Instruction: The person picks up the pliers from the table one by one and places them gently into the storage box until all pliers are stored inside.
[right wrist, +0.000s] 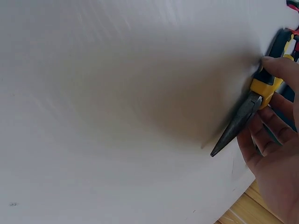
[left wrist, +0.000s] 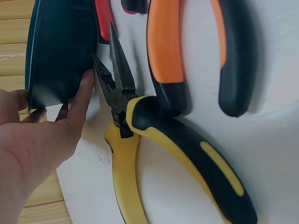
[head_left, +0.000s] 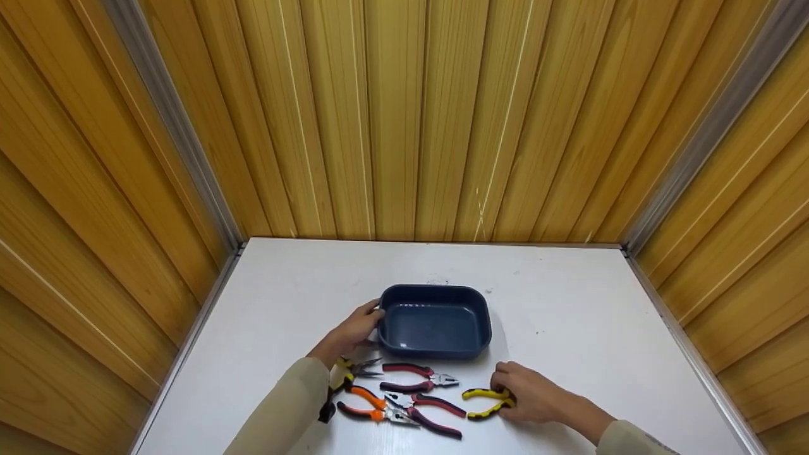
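Observation:
My left hand (head_left: 354, 327) pinches the left wall of a dark blue rectangular bin (head_left: 433, 330), which has nothing inside. With my right hand (head_left: 536, 393) I hold yellow-and-black needle-nose pliers (right wrist: 241, 116) around the pivot area; their long jaws point away from the other tools, low over the table, and the handles (head_left: 484, 414) are spread. Under my left wrist lie another pair of yellow-and-black needle-nose pliers (left wrist: 180, 140), jaws apart, partly hidden by the sleeve in the head view.
Just in front of the bin lie red-and-black pliers (head_left: 407, 368), a second red-and-black pair (head_left: 437, 426) and orange-and-black pliers (head_left: 378, 414), the last two overlapping. The white table (head_left: 569, 303) is bounded by wood-patterned walls (head_left: 392, 126) on three sides.

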{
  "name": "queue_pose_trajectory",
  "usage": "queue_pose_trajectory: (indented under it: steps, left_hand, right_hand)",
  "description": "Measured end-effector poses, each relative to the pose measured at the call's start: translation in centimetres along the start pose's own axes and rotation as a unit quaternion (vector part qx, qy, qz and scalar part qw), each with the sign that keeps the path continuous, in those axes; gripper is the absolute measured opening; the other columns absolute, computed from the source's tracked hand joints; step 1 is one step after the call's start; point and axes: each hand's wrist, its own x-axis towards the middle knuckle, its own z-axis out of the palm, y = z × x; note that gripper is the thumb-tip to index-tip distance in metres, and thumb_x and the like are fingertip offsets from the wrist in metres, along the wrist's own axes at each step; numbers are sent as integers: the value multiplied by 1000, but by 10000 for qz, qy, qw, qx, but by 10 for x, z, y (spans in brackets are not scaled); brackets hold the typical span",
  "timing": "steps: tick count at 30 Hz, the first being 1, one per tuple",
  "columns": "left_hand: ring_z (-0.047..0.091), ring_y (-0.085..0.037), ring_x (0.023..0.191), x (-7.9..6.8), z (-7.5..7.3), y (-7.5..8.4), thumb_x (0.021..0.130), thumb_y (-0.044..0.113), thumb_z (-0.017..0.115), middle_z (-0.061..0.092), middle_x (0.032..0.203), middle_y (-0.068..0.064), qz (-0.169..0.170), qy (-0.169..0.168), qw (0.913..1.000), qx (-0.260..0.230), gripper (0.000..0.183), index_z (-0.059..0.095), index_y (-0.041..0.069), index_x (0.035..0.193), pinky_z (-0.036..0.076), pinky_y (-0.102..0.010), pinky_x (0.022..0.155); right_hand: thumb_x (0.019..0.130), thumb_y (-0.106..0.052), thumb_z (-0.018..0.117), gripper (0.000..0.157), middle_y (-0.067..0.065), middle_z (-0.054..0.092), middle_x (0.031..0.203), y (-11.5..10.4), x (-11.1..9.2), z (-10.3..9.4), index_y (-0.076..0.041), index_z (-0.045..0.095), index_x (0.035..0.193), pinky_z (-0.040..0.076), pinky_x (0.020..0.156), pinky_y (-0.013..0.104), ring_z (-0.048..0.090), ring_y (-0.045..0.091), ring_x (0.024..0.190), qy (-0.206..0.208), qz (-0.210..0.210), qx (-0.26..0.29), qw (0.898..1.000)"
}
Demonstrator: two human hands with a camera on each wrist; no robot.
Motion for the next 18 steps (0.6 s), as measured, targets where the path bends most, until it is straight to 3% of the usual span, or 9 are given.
queue_pose_trajectory:
  steps: [18]
  left_hand:
    - [31, -43, 154, -1, -3, -1, 115, 26, 42, 36, 165, -27, -272, -287, 9986, -353, 58, 26, 13, 169, 52, -61, 101]
  right_hand:
    - [85, -19, 84, 26, -13, 51, 98, 0, -1, 6, -22, 66, 104, 43, 73, 25, 45, 5, 87, 8, 202, 300, 9993]
